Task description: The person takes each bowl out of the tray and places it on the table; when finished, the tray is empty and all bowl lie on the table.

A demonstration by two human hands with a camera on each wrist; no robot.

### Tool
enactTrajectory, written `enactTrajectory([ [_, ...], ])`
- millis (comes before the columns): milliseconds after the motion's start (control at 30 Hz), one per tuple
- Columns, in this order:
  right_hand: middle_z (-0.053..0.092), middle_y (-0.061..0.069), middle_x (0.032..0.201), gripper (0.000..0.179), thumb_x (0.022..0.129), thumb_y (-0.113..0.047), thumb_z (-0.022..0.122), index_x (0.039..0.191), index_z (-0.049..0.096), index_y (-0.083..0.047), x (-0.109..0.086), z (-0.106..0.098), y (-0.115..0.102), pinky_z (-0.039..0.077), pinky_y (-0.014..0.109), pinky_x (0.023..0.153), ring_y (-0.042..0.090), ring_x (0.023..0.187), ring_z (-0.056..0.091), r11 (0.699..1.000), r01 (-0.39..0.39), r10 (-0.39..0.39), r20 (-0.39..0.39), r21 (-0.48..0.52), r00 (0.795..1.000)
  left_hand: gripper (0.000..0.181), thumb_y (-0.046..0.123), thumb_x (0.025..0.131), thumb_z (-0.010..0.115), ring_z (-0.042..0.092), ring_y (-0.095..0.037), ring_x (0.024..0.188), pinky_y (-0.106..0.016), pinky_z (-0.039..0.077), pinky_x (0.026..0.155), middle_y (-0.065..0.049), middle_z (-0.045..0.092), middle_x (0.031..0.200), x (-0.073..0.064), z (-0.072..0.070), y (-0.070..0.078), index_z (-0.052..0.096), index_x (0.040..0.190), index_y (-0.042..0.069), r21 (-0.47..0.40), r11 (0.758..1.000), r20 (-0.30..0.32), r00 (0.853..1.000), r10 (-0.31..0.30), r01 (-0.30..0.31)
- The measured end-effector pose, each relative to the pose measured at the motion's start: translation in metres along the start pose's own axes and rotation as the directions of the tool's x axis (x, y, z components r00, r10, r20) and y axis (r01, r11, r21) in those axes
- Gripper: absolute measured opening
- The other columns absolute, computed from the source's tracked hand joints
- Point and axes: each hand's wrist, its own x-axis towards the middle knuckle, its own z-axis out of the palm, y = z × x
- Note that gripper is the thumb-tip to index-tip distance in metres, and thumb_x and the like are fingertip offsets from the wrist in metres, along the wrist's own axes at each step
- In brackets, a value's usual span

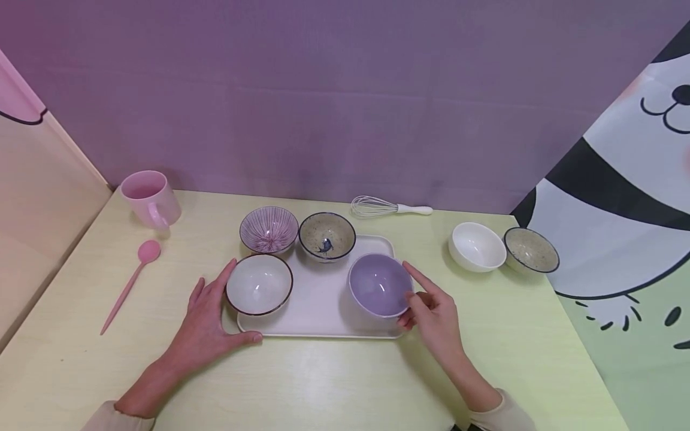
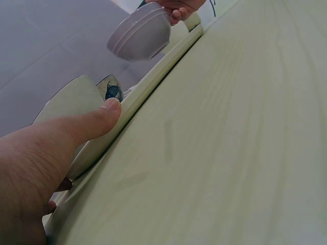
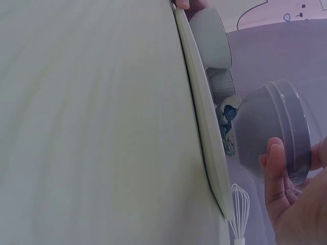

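Note:
My right hand (image 1: 433, 317) holds a purple bowl (image 1: 380, 284) by its right side. In the right wrist view the bowl (image 3: 263, 130) hangs tilted above the tray, its base clear of it. My left hand (image 1: 207, 323) is spread around the left front corner of a white tray (image 1: 323, 308). Its index finger lies beside a white bowl with a brown rim (image 1: 260, 284), and its thumb (image 2: 99, 120) lies along the tray's front edge. Behind stand a purple-striped bowl (image 1: 268, 230) and a speckled bowl with a blue motif (image 1: 327, 236).
A white whisk (image 1: 390, 208) lies behind the tray. To the right, a white bowl (image 1: 477, 246) stands beside a dark-rimmed speckled bowl (image 1: 532, 250) near the table's edge. A pink mug (image 1: 151, 200) and pink spoon (image 1: 131, 284) are at left. A purple backdrop (image 1: 345, 102) rises behind.

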Motion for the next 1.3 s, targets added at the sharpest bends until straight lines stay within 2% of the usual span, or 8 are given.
enactTrajectory([
  [333, 0.070, 0.009, 0.065, 0.056, 0.106, 0.007, 0.053, 0.158, 0.062, -0.010, 0.003, -0.025, 0.007, 0.062, 0.026, 0.051, 0.016, 0.050, 0.067, 0.999, -0.042, 0.040, -0.063, -0.034, 0.997, 0.145, 0.047, 0.068, 0.106, 0.041, -0.050, 0.155, -0.062, 0.006, 0.139, -0.028, 0.045, 0.169, 0.001, 0.001, 0.000, 0.017, 0.178, 0.015, 0.001, 1.000, 0.000, 1.000, 0.000, 0.000],
  [700, 0.071, 0.008, 0.064, 0.056, 0.107, 0.006, 0.051, 0.161, 0.059, -0.009, 0.007, -0.047, 0.014, 0.062, 0.025, 0.050, 0.015, 0.049, 0.068, 0.998, -0.067, 0.067, -0.132, 0.008, 0.989, 0.145, 0.047, 0.068, 0.106, 0.041, -0.051, 0.155, -0.064, 0.006, 0.138, -0.029, 0.045, 0.168, 0.001, 0.000, 0.000, 0.017, 0.178, 0.015, -0.001, 1.000, -0.004, 1.000, 0.003, -0.003],
  [1000, 0.074, 0.004, 0.066, 0.057, 0.108, 0.005, 0.050, 0.163, 0.055, -0.007, 0.014, -0.059, 0.023, 0.063, 0.024, 0.052, 0.012, 0.051, 0.070, 0.995, -0.100, 0.100, -0.166, 0.007, 0.981, 0.145, 0.045, 0.068, 0.106, 0.041, -0.052, 0.155, -0.064, 0.006, 0.138, -0.030, 0.045, 0.168, 0.000, 0.000, 0.001, 0.017, 0.178, 0.015, -0.001, 1.000, -0.005, 1.000, 0.002, -0.002],
  [1300, 0.075, 0.001, 0.068, 0.060, 0.108, 0.003, 0.049, 0.166, 0.053, -0.014, 0.024, -0.065, 0.027, 0.063, 0.023, 0.053, 0.010, 0.052, 0.069, 0.991, -0.130, 0.125, -0.190, -0.014, 0.974, 0.146, 0.046, 0.068, 0.106, 0.040, -0.051, 0.155, -0.063, 0.006, 0.139, -0.029, 0.045, 0.169, -0.001, 0.000, 0.000, 0.017, 0.179, 0.015, -0.004, 1.000, -0.001, 1.000, -0.006, 0.006],
])
